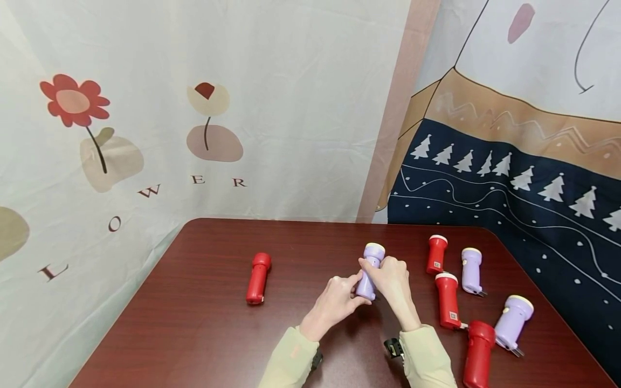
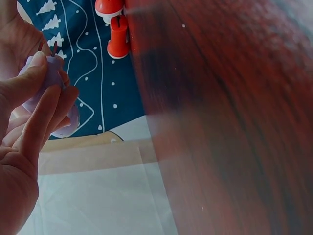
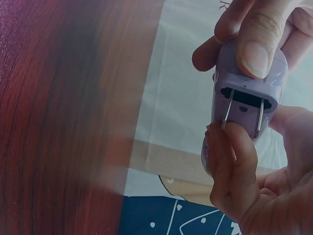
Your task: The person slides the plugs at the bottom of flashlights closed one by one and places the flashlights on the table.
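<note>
A purple flashlight [image 1: 374, 252] is held above the table between both hands, its head facing away from me. My left hand [image 1: 335, 302] grips the lower body; in the right wrist view its thumb [image 3: 256, 58] lies on the casing near the tail end. My right hand [image 1: 394, 280] holds the body from the other side, with fingertips [image 3: 234, 137] close to the metal prongs [image 3: 260, 115]. Those two prongs stand out from a dark slot in the tail. Whether the fingertips touch the prongs I cannot tell. The left wrist view also shows the flashlight [image 2: 52, 73] between the hands.
On the brown table [image 1: 204, 334], a red flashlight [image 1: 259, 278] lies alone at the left. At the right lie red flashlights [image 1: 447, 299] and purple flashlights [image 1: 471, 269], some with prongs out. Printed curtains [image 1: 301, 108] hang behind the table.
</note>
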Action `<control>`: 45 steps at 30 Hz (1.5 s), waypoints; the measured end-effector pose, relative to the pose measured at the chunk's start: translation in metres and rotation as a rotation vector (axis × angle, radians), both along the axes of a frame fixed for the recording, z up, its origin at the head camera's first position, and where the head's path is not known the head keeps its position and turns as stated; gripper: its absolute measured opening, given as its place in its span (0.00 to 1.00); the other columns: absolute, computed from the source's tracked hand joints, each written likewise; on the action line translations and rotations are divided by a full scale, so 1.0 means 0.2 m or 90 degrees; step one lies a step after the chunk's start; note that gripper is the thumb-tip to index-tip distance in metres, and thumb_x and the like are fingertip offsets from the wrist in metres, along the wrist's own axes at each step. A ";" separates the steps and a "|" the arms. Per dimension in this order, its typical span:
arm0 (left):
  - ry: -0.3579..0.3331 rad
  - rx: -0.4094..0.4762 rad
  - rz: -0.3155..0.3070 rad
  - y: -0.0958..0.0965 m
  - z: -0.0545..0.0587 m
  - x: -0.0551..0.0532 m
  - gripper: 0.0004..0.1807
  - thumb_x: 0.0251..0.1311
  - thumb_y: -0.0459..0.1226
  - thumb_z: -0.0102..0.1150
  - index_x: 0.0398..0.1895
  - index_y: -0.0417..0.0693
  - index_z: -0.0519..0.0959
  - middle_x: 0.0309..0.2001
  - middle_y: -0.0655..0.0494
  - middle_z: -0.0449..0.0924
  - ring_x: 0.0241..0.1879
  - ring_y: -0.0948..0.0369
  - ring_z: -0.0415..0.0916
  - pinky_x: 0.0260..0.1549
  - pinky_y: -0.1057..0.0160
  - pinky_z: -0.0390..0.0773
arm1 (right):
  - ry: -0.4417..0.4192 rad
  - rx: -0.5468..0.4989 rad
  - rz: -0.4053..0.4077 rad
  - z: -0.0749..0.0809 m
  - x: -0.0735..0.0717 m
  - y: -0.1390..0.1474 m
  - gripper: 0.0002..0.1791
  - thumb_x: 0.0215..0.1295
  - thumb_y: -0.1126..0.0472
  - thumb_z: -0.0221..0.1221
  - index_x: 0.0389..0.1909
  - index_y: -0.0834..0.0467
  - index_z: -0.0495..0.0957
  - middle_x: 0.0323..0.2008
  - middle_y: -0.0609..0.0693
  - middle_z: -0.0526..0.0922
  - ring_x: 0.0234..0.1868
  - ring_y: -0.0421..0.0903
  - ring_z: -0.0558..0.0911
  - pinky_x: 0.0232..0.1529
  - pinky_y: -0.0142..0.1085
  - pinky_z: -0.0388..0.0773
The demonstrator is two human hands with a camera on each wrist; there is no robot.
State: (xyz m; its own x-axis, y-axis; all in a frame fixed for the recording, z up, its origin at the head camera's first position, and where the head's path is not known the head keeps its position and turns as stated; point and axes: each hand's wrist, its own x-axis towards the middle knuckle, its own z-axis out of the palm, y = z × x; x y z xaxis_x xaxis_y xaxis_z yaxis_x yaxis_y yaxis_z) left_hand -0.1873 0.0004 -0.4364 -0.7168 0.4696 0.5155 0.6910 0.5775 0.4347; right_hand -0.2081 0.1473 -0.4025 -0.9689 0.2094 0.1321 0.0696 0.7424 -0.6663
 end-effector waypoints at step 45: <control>0.038 -0.038 -0.015 -0.01 -0.02 -0.01 0.26 0.52 0.39 0.68 0.53 0.35 0.76 0.33 0.51 0.86 0.28 0.66 0.84 0.27 0.81 0.75 | 0.005 0.010 -0.006 0.00 0.00 0.00 0.26 0.56 0.43 0.62 0.21 0.65 0.76 0.14 0.56 0.75 0.18 0.48 0.72 0.16 0.34 0.68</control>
